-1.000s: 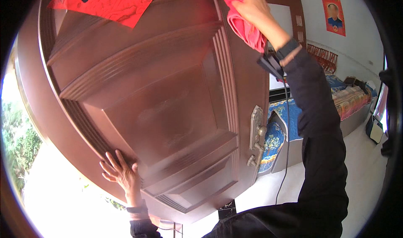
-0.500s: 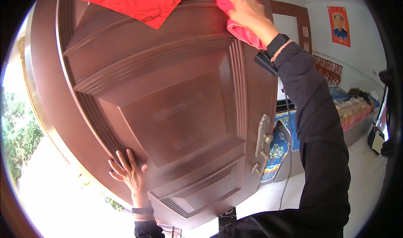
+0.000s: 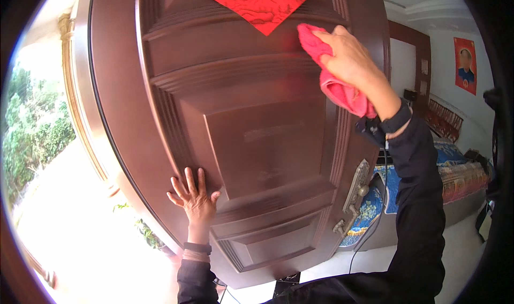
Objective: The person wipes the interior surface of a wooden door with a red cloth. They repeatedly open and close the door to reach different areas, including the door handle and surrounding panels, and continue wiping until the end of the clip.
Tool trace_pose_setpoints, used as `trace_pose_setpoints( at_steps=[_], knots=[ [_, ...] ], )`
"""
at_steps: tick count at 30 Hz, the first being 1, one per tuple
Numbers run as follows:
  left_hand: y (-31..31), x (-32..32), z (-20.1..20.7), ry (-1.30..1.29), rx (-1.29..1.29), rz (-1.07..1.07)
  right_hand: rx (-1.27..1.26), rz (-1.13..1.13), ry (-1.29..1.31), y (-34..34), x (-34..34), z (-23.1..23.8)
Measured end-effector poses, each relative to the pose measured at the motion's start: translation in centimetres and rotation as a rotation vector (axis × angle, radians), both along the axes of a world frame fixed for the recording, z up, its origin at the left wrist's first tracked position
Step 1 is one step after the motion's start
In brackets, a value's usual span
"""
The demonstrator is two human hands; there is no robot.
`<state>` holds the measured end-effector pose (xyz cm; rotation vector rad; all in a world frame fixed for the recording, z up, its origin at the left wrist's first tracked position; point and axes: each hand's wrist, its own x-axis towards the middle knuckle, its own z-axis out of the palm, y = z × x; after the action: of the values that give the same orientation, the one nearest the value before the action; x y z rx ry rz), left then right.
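Observation:
A brown panelled door [image 3: 267, 154] fills the middle of the view. My right hand [image 3: 350, 57] is closed on a pink-red cloth [image 3: 342, 95], pressed against the upper right of the door, part of the cloth hanging below the wrist. Lower on the left side, my left hand [image 3: 195, 199] lies flat on the door with its fingers spread and nothing in it. Above, a red paper diamond [image 3: 262, 6] with dark marks is stuck on the door, left of the cloth. The metal door handle [image 3: 356, 194] sits at the right edge, below my right forearm.
Past the door's right edge are a couch with blue patterned covers [image 3: 447, 154], a wooden chair back [image 3: 444, 119] and a poster [image 3: 465, 66] on the wall. A dark cable [image 3: 369, 234] hangs beside my right arm. Green shrubs [image 3: 40, 116] stand outside at the left.
My right hand with the cloth has moved down the door from near its top, to just right of the red paper's lower tip. My left hand stays flat on the door. The view has shifted.

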<state>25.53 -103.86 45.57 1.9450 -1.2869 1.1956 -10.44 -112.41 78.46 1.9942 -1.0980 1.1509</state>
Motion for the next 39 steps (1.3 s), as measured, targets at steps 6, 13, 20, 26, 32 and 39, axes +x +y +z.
trace_pose_setpoints(
  at_steps=[6,13,20,26,32,39],
  knots=[
    [0.1,-0.1,-0.1,0.042,0.017,-0.022,-0.51,0.064,-0.048,2.7,11.6,3.2],
    [0.7,-0.5,0.6,-0.007,0.022,-0.011,-0.268,0.201,-0.072,4.6,22.9,5.6],
    [0.6,-0.4,0.5,-0.004,0.04,0.011,-0.349,0.54,0.002,7.1,25.1,4.6],
    [-0.1,0.1,0.5,-0.034,-0.019,-0.006,-0.526,0.38,0.345,7.0,24.2,-1.5],
    [-0.8,1.9,-0.7,0.052,-0.054,-0.094,-0.554,0.55,0.352,4.3,25.9,-10.7],
    [-0.8,4.3,-2.1,-0.029,-0.031,-0.131,-0.308,0.55,0.119,4.4,23.9,-23.8]
  ],
)
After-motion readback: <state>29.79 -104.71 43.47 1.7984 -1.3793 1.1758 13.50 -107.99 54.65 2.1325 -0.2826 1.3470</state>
